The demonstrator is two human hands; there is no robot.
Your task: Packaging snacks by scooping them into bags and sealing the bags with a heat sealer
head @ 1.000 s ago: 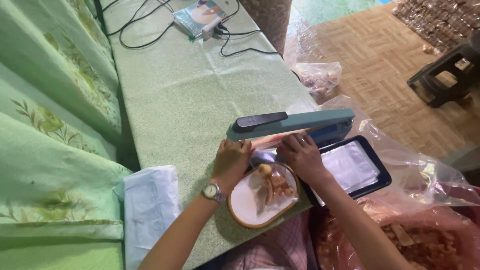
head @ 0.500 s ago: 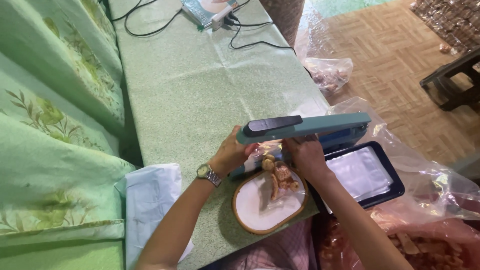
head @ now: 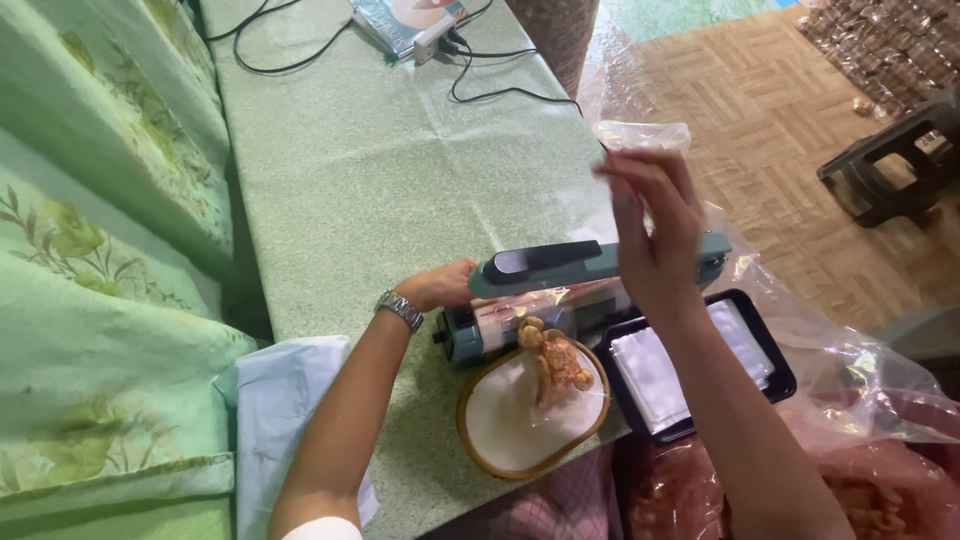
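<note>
A teal heat sealer [head: 590, 262] with a black handle pad sits on the green table [head: 400, 170], its arm raised. A clear bag of brown snacks [head: 555, 360] lies with its mouth in the sealer's jaw and its body on a round woven tray [head: 490, 445]. My left hand [head: 440, 285] rests at the sealer's left end, by the bag's edge; its fingers are partly hidden. My right hand [head: 650, 225] is lifted above the sealer's right end, fingers spread, holding nothing.
A black tray [head: 775, 370] with white sheets lies right of the woven tray. Large clear plastic bags [head: 860, 390] of snacks fill the lower right. Cables and a power strip [head: 435, 40] lie at the table's far end. A dark stool [head: 890, 160] stands on the wooden floor.
My right hand has let go of the bag at the sealer and risen above it, fingers apart. The left hand stays at the sealer's left end.
</note>
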